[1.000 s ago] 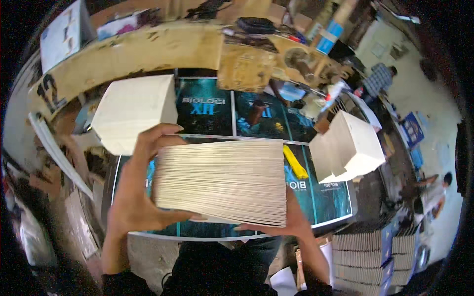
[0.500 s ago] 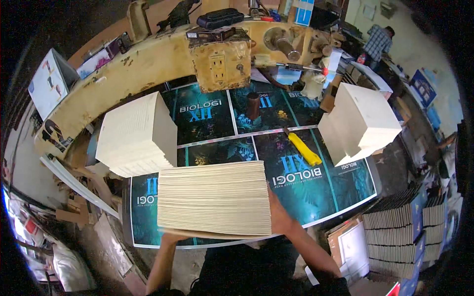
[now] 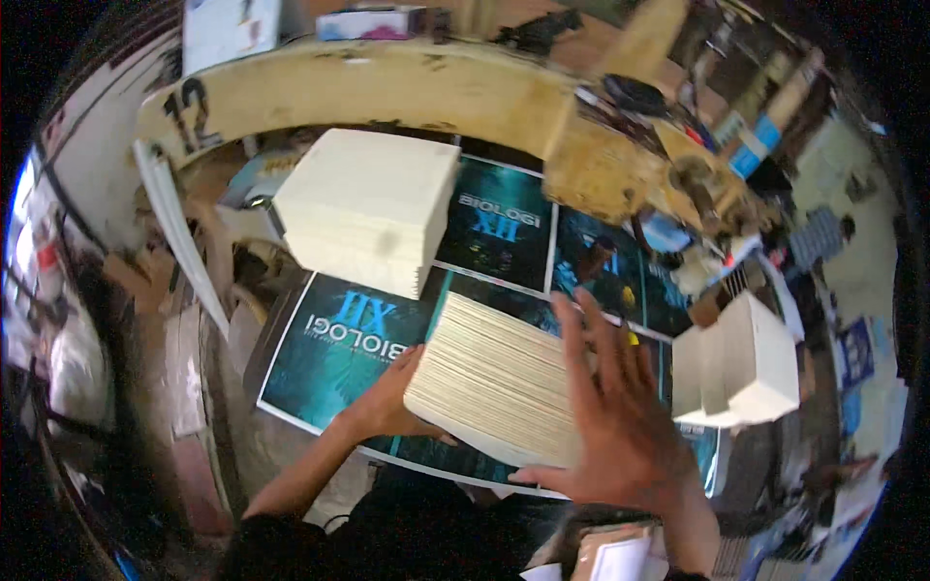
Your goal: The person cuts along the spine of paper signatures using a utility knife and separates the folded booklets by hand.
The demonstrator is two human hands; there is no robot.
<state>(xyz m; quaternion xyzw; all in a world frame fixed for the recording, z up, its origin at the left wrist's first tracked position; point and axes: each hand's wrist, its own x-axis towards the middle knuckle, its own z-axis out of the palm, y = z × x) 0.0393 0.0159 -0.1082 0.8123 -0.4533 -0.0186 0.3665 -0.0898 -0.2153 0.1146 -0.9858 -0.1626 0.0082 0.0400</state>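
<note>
A thick stack of cream folded paper sections (image 3: 499,378) sits tilted in front of me, its layered edges facing me. My left hand (image 3: 392,402) grips its left end, with the thumb along the lower front edge. At the right end my right hand (image 3: 620,416) is spread, fingers stretched upward and thumb low near the bottom edge; it covers that end, so contact is unclear. Beneath lie dark teal printed cover sheets (image 3: 354,358). A taller block of white paper (image 3: 373,184) stands beyond on the left. Another paper block (image 3: 760,363) is at the right.
A worn cream metal machine beam (image 3: 387,97) runs across the back, with a box-shaped housing (image 3: 601,165) at its middle. A yellow thing (image 3: 633,339) peeks out behind my right hand. Far right, a person in a checked shirt (image 3: 819,242) stands at a bench.
The view has swung left, so the scene sits tilted. My right hand has come up with fingers spread, and my left hand has shifted from underneath to the stack's left end.
</note>
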